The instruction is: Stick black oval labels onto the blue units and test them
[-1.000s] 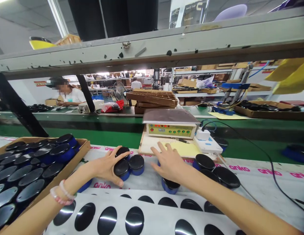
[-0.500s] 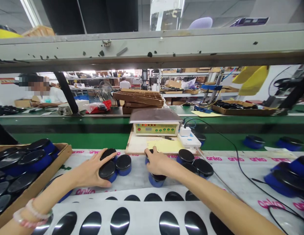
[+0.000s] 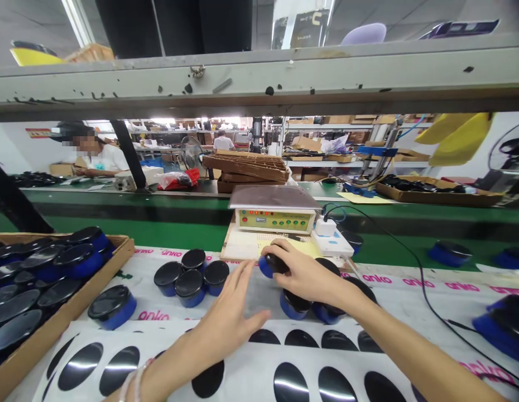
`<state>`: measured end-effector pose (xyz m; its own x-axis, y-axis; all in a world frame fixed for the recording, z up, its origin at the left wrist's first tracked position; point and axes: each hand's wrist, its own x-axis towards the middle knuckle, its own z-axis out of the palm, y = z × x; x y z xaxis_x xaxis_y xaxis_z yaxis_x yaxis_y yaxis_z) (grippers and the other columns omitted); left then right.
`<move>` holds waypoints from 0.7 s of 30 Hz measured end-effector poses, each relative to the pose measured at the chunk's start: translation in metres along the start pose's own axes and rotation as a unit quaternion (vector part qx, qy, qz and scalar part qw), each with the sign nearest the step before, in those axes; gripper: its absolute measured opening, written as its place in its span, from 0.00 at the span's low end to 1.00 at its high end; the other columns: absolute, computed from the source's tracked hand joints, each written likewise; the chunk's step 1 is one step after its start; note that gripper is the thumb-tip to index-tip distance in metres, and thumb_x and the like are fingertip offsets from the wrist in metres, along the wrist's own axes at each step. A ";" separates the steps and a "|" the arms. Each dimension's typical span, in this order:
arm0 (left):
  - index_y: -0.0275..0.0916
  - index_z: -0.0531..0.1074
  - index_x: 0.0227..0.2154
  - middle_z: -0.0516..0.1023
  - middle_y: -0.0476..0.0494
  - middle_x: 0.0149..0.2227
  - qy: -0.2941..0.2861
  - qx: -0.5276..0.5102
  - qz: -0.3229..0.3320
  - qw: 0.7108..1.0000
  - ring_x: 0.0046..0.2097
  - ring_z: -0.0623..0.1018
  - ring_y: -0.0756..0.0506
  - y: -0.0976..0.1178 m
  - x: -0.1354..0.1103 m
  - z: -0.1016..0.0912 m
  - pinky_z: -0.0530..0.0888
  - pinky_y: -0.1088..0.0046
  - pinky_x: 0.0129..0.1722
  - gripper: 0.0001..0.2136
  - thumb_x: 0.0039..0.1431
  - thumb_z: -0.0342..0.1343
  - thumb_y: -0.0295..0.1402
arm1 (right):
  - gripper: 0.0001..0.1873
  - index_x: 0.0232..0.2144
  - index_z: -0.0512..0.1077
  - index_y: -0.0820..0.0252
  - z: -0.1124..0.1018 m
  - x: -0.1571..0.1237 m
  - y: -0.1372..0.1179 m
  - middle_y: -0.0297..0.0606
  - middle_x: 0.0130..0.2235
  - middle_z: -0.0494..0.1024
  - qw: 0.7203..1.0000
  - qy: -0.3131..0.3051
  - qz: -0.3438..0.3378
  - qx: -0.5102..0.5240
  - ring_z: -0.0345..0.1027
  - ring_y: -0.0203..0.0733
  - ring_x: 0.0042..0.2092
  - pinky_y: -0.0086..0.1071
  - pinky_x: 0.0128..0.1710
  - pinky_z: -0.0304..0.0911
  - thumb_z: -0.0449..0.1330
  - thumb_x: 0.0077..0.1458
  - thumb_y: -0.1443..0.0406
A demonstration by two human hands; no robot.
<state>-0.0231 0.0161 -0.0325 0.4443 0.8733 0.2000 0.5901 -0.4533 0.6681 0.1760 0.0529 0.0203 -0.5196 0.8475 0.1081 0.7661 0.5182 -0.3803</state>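
My right hand is closed around a round blue speaker with a black top, lifted just off the bench in front of the test box. My left hand is open, fingers stretched, hovering over the bench a little left of it and holding nothing. A cluster of several blue speakers stands left of my left hand. More speakers sit under and right of my right wrist. A white sheet with black oval discs lies along the near edge.
A cardboard box full of speakers is at the left, one loose speaker beside it. A black cable runs right from the white power strip. A green conveyor carries speakers. A person sits beyond at far left.
My left hand let go of the speaker cluster and moved right, open. My right hand closed on one speaker and lifted it toward the test box.
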 end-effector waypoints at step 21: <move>0.42 0.62 0.53 0.73 0.43 0.51 0.066 0.018 -0.022 0.997 0.54 0.72 0.40 0.011 -0.029 0.001 0.70 0.61 0.53 0.26 0.50 0.59 0.27 | 0.12 0.48 0.68 0.54 0.034 -0.032 -0.043 0.34 0.47 0.74 0.953 0.029 -0.019 0.301 0.68 0.42 0.48 0.36 0.49 0.63 0.57 0.61 0.63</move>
<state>-0.0286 -0.0146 -0.0317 0.3261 0.9072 0.2657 0.6313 -0.4182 0.6531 0.1472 0.0001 0.0022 -0.5072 0.8436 0.1765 0.3819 0.4036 -0.8315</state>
